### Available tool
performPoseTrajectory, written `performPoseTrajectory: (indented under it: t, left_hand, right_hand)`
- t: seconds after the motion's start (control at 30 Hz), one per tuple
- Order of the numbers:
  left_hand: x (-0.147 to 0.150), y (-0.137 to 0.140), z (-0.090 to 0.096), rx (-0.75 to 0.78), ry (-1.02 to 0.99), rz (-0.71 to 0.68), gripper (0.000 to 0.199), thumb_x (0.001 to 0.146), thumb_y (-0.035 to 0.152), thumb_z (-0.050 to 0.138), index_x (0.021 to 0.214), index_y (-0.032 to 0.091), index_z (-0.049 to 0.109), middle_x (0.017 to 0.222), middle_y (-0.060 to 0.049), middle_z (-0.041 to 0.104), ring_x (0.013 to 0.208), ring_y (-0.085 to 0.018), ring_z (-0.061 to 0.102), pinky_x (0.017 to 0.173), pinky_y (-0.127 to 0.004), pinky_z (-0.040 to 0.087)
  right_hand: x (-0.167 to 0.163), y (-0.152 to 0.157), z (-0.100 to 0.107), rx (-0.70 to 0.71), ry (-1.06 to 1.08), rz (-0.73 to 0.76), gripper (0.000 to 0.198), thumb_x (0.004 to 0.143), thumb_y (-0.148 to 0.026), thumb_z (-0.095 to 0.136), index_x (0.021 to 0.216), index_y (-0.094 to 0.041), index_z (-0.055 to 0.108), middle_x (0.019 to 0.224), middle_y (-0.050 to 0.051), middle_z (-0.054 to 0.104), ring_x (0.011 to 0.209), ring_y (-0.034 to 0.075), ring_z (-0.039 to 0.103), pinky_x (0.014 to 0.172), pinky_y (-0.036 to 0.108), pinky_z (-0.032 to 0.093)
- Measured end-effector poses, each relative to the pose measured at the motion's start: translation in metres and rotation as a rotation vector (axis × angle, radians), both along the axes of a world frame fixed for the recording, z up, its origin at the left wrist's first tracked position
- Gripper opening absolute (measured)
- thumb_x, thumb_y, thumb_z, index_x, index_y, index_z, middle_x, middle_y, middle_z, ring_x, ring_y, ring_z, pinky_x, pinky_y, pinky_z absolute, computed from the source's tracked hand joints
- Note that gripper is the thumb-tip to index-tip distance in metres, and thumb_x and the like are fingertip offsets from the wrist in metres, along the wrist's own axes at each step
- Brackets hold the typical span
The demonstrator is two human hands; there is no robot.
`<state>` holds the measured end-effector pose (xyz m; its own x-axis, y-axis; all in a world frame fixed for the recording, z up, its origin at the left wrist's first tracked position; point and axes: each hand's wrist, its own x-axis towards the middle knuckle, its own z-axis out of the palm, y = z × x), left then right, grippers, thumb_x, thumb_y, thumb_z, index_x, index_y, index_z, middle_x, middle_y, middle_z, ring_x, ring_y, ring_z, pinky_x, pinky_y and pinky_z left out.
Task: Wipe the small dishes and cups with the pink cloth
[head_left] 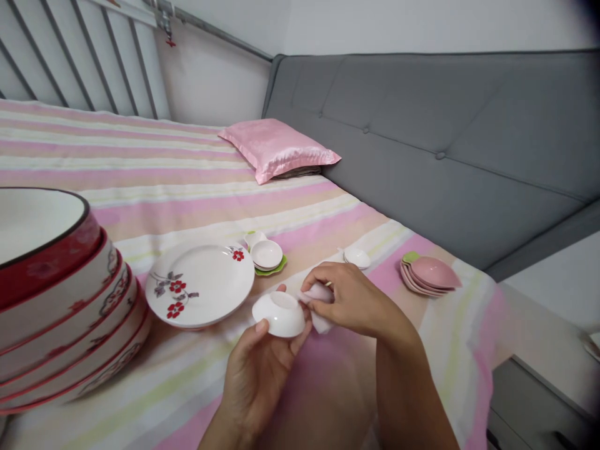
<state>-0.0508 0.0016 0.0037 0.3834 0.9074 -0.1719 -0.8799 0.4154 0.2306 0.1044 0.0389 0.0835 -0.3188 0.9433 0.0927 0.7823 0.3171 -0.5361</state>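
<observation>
A small white bowl (281, 319), tilted with its foot ring facing up and away, rests in my left hand (260, 372), the thumb and fingers gripping its rim. My right hand (349, 297) is closed on a crumpled white cloth (321, 315), perhaps a tissue, pressed near the right side of the bowl. Just behind the bowl sits a small stack of white dishes (267, 254) with a green leaf-shaped one beneath. To their left lies a white plate (201, 284) with red flowers. Beyond my right hand is another small white dish (357, 257).
Large red-and-white bowls (60, 312) form a tall stack at the left. Pink leaf-shaped dishes (434, 275) are stacked at the right. Everything lies on a striped bedsheet (178, 387). A pink pillow (281, 147) and a grey headboard (422, 119) stand behind, a nightstand (534, 400) at lower right.
</observation>
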Motion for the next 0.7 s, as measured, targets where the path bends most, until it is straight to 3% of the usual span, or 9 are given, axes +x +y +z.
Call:
performPoseTrajectory:
  t: [0.1, 0.27, 0.37, 0.7]
  left_hand:
    - [-0.001, -0.001, 0.001, -0.026, 0.022, -0.039, 0.055, 0.073, 0.026, 0.056, 0.128, 0.019, 0.048, 0.108, -0.013, 0.066, 0.106, -0.028, 0.059, 0.093, -0.045, 0.044]
    - [-0.002, -0.002, 0.004, -0.010, 0.036, -0.011, 0.049, 0.076, 0.025, 0.053, 0.125, 0.022, 0.050, 0.101, -0.009, 0.068, 0.092, -0.024, 0.064, 0.082, -0.040, 0.051]
    - [-0.001, -0.002, 0.005, -0.009, 0.037, 0.016, 0.044, 0.079, 0.025, 0.051, 0.123, 0.023, 0.052, 0.103, -0.008, 0.068, 0.089, -0.022, 0.064, 0.077, -0.037, 0.052]
    - [0.002, -0.003, 0.007, -0.018, 0.056, -0.035, 0.046, 0.076, 0.025, 0.055, 0.122, 0.021, 0.052, 0.099, -0.007, 0.068, 0.084, -0.021, 0.064, 0.073, -0.034, 0.054]
  right_hand:
    - [0.002, -0.001, 0.004, 0.042, 0.068, -0.018, 0.019, 0.068, -0.012, 0.058, 0.082, -0.022, 0.067, 0.087, 0.001, 0.066, 0.078, 0.015, 0.059, 0.068, 0.026, 0.044]
    - [0.000, -0.008, 0.014, -0.010, 0.196, 0.198, 0.026, 0.068, -0.009, 0.059, 0.087, -0.024, 0.069, 0.098, 0.000, 0.067, 0.092, 0.017, 0.060, 0.084, 0.029, 0.046]
    - [-0.004, -0.012, 0.015, -0.045, 0.212, 0.256, 0.024, 0.072, -0.011, 0.061, 0.088, -0.026, 0.070, 0.100, 0.000, 0.066, 0.097, 0.018, 0.060, 0.086, 0.030, 0.046]
    - [-0.012, -0.012, 0.009, 0.058, 0.149, 0.125, 0.020, 0.073, -0.014, 0.060, 0.086, -0.024, 0.072, 0.094, 0.001, 0.067, 0.084, 0.015, 0.061, 0.075, 0.026, 0.047]
